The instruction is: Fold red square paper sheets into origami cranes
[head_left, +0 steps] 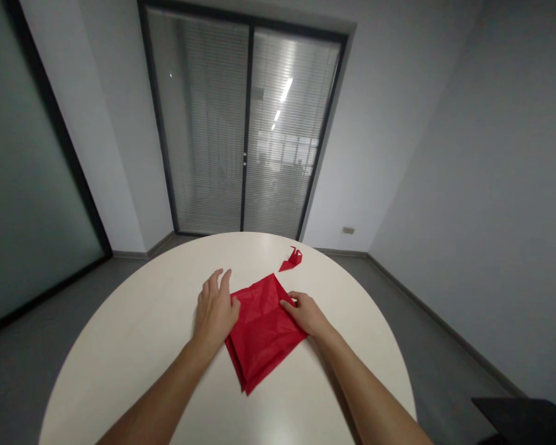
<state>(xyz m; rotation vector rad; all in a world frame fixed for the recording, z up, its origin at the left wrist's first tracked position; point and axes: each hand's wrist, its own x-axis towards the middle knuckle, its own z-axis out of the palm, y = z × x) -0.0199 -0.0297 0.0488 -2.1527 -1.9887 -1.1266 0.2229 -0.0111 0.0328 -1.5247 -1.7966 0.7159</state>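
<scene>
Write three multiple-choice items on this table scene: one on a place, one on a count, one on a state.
1. Where does the small folded red figure lie?
A. beyond the red sheet
B. under the left hand
C. on the floor

2. How many red paper things are on the white table?
A. one
B. two
C. four

3. How is the red sheet?
A. rolled up
B. creased and folded, lying flat
C. torn in strips

Answers: 1 A, it sits farther off. 2 B, sheet and figure. 3 B, left hand presses it, right hand fingers grip its edge.
</scene>
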